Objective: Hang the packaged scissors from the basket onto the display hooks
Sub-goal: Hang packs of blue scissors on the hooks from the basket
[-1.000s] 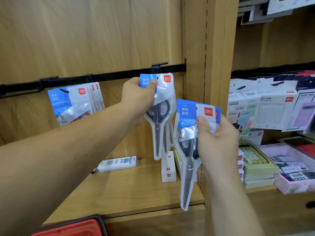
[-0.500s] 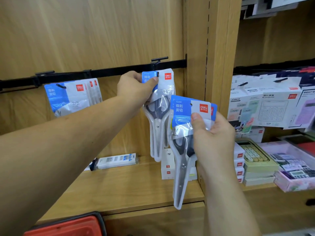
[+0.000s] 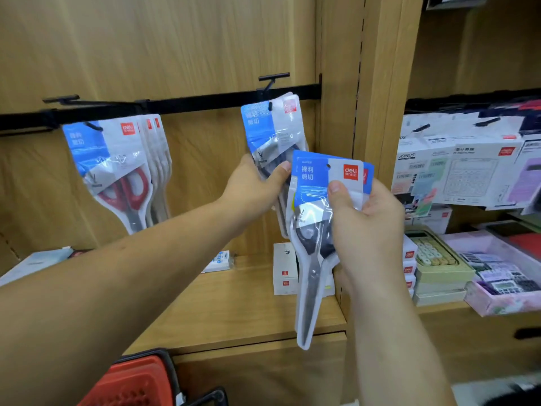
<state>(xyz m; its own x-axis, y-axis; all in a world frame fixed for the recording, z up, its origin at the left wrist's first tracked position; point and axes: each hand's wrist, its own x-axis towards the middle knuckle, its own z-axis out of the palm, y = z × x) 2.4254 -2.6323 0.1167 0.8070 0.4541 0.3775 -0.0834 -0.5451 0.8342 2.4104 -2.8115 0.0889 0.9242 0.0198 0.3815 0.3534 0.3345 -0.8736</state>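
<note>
A pack of black-handled scissors (image 3: pixel 272 130) hangs from the right display hook (image 3: pixel 270 83) on the black rail. My left hand (image 3: pixel 254 186) holds this pack lower down, thumb on its front. My right hand (image 3: pixel 366 218) grips more packs of black-handled scissors (image 3: pixel 316 200), blades pointing down, just in front of and below the hung pack. Several packs of red-handled scissors (image 3: pixel 117 168) hang on the left hook (image 3: pixel 63 99). The red basket (image 3: pixel 134 382) shows at the bottom edge.
Small white boxes (image 3: pixel 284 271) stand on the wooden shelf (image 3: pixel 234 312) below. A wooden upright (image 3: pixel 377 83) separates this bay from the right bay, where boxed calculators (image 3: pixel 468 171) hang and trays of calculators (image 3: pixel 439 259) sit.
The left-hand pack now hangs on the right hook, and my left hand has slid from its top down to its middle. My right hand's packs have stayed close beside it.
</note>
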